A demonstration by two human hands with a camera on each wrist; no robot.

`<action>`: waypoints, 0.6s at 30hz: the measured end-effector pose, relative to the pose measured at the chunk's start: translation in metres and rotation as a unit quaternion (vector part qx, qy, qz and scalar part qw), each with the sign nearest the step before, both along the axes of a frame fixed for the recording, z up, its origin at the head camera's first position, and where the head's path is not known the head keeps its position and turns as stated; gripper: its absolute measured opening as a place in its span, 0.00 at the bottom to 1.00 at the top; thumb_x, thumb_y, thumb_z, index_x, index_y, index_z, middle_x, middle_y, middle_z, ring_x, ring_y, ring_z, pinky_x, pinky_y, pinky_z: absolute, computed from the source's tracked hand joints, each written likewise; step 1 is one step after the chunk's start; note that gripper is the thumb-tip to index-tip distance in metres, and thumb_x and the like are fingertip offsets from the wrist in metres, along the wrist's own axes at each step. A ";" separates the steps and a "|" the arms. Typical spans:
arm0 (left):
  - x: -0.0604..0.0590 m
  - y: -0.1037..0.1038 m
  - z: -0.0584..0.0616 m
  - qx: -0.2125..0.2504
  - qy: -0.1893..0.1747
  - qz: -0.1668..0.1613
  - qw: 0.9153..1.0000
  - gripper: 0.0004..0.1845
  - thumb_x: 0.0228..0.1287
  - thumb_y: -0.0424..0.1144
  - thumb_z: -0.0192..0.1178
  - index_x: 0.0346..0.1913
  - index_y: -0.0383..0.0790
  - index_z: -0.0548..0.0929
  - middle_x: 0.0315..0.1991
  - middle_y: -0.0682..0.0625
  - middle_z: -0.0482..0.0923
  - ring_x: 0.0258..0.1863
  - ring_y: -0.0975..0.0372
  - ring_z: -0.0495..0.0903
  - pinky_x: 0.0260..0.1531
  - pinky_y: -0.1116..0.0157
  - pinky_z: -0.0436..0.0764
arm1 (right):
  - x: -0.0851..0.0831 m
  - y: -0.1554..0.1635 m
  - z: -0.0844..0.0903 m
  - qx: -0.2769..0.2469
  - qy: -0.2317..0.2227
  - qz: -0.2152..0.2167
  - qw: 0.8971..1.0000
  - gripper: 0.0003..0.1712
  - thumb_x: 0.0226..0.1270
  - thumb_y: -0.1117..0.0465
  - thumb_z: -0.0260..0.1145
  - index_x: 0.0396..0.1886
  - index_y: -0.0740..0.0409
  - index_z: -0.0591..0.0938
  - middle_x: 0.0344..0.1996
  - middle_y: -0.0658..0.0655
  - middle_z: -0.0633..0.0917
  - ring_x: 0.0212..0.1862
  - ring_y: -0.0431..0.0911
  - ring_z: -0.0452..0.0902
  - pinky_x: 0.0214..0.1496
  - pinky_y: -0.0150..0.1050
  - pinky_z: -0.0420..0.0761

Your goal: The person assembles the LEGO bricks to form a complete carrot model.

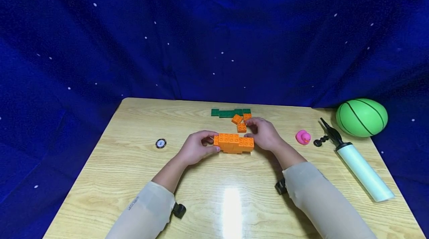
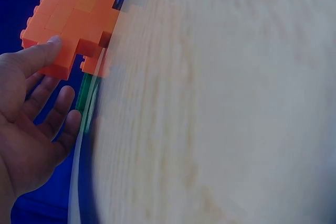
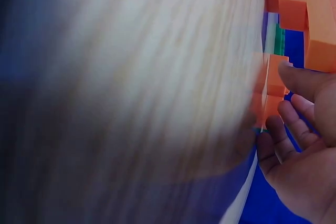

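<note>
My left hand point(image 1: 197, 148) grips the left end of a built block of orange toy bricks point(image 1: 231, 143), thumb on the near side and fingers behind. In the left wrist view, the joined bricks point(image 2: 79, 17) form a stepped shape, with the thumb flat on their smooth face. My right hand point(image 1: 264, 134) reaches past the block's right end with thumb and fingers apart. Its fingertips are right beside loose orange bricks: one nearest the block point(image 1: 241, 128), one turned at an angle point(image 1: 236, 119), and one farther back point(image 1: 247, 116). In the right wrist view, the thumb overlaps an orange brick point(image 3: 276, 74).
Behind the loose bricks lies a row of green bricks point(image 1: 226, 114). A poker chip point(image 1: 161, 143) is at the left. On the right are a pink rubber duck point(image 1: 303, 137), a small black knobbed piece point(image 1: 320, 141), a hand pump point(image 1: 363, 172) and a green ball point(image 1: 362, 117).
</note>
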State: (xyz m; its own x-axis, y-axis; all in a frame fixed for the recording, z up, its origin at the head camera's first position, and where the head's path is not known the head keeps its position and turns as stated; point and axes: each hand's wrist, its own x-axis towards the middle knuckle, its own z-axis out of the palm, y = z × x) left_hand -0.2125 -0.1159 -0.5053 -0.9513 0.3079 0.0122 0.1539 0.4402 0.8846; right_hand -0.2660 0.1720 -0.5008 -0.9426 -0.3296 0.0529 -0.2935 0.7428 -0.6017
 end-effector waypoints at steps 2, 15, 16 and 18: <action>0.000 0.000 0.000 0.002 -0.004 0.001 1.000 0.24 0.60 0.39 0.78 0.59 0.47 0.87 0.51 0.52 0.84 0.50 0.56 0.82 0.50 0.58 0.82 | -0.003 -0.001 0.000 0.005 -0.009 0.005 1.000 0.28 0.65 0.60 0.77 0.63 0.64 0.81 0.59 0.64 0.82 0.59 0.58 0.79 0.64 0.55 0.76; -0.001 0.001 -0.001 0.006 -0.010 0.005 1.000 0.24 0.58 0.39 0.79 0.59 0.47 0.87 0.49 0.52 0.84 0.48 0.57 0.82 0.49 0.59 0.82 | -0.012 -0.006 0.002 0.014 -0.064 0.016 0.998 0.27 0.71 0.62 0.72 0.67 0.58 0.80 0.64 0.62 0.80 0.66 0.59 0.75 0.69 0.55 0.74; -0.001 0.000 -0.001 0.005 -0.010 0.005 1.000 0.24 0.58 0.39 0.79 0.59 0.47 0.87 0.49 0.52 0.84 0.48 0.57 0.82 0.49 0.59 0.82 | -0.012 -0.007 0.002 0.012 -0.064 0.016 0.998 0.26 0.71 0.62 0.72 0.67 0.58 0.80 0.64 0.62 0.80 0.65 0.59 0.75 0.69 0.55 0.74; 0.000 0.000 0.000 0.002 -0.009 0.008 1.000 0.24 0.59 0.39 0.79 0.59 0.47 0.87 0.49 0.52 0.84 0.48 0.56 0.82 0.48 0.59 0.82 | -0.012 -0.007 0.002 0.007 -0.061 0.017 0.998 0.24 0.72 0.63 0.71 0.66 0.59 0.81 0.64 0.62 0.80 0.64 0.59 0.76 0.68 0.55 0.75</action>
